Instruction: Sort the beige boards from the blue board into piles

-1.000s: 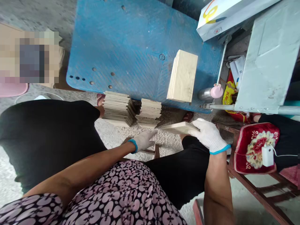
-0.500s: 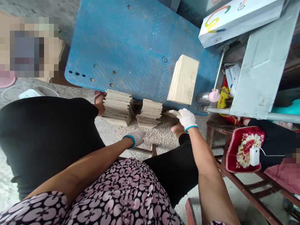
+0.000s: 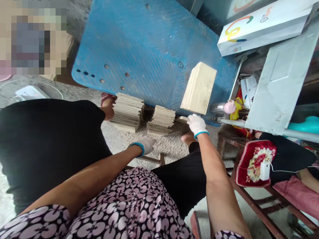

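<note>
My right hand (image 3: 197,124), in a white knit glove with a blue cuff, grips one end of a thin wooden board (image 3: 182,119) low beside the blue platform's near edge. To its left, a shorter row of wooden boards (image 3: 161,120) and a longer row of wooden boards (image 3: 128,113) stand leaning against one another on the rough floor. My left hand (image 3: 147,145), gloved alike, hangs in front of these rows, its fingers curled in and nothing visible in them. A neat stack of wooden boards (image 3: 203,88) rests on the platform, just beyond my right hand.
The blue platform (image 3: 139,49) spans the far side. Right of the stack are a bottle with a pink lid (image 3: 228,107), a grey metal frame (image 3: 271,83) and a white printed box (image 3: 261,30). Another person sits by a red cushion (image 3: 254,162) at right. My knees flank the rows.
The view has shifted slightly, so the platform and stack appear a little farther right. My right hand still grips the board, now slightly nearer the short row. My left hand stays about where it was.
</note>
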